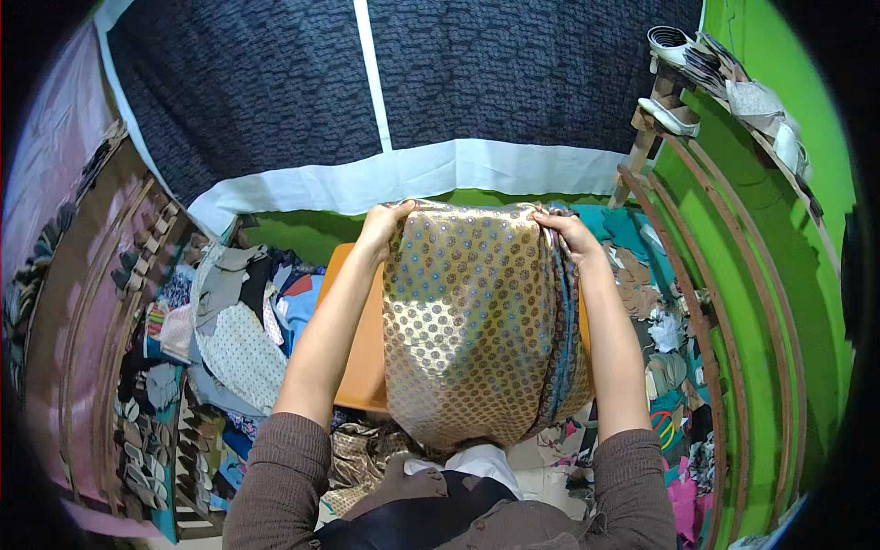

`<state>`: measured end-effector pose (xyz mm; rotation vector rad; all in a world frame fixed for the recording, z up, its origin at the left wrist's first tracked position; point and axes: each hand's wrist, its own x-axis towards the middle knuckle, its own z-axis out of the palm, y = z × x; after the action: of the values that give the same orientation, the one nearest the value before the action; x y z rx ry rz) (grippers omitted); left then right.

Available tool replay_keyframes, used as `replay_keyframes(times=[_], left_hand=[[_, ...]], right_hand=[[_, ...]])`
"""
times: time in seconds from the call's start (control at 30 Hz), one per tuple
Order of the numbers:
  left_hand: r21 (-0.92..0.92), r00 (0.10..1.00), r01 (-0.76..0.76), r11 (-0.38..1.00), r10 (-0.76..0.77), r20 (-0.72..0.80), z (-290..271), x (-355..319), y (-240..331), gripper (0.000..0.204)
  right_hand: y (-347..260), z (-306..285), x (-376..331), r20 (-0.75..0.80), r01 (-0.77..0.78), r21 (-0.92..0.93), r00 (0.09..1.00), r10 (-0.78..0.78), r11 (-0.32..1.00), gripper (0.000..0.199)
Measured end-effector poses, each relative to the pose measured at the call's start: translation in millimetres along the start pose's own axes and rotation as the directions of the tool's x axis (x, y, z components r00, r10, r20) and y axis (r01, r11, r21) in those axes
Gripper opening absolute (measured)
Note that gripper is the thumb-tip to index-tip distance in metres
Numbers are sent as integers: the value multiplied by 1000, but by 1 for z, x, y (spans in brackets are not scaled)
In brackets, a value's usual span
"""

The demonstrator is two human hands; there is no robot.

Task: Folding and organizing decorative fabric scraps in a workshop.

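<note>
A shiny gold cloth (477, 321) patterned with small round dots hangs down in front of me, folded over with a blue-edged layer along its right side. My left hand (383, 225) grips its top left corner and my right hand (564, 229) grips its top right corner. The cloth drapes over an orange table (359, 357), hiding most of it, and its lower edge reaches my lap.
Heaps of mixed fabric scraps (234, 330) lie on the floor at left, and more scraps (660, 321) at right. A dark blue curtain with white bands (385, 101) hangs ahead. Curved wooden hoops (706, 302) lean on the green wall, below a shelf with shoes (678, 55).
</note>
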<state>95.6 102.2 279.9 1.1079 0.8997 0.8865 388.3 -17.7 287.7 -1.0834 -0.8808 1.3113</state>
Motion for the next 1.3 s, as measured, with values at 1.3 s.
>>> replay_keyframes(times=[1.3], left_hand=[[935, 942, -336, -116, -41, 333, 47, 38, -270, 54]], right_hand=[[260, -62, 55, -84, -90, -995, 985, -150, -38, 54]])
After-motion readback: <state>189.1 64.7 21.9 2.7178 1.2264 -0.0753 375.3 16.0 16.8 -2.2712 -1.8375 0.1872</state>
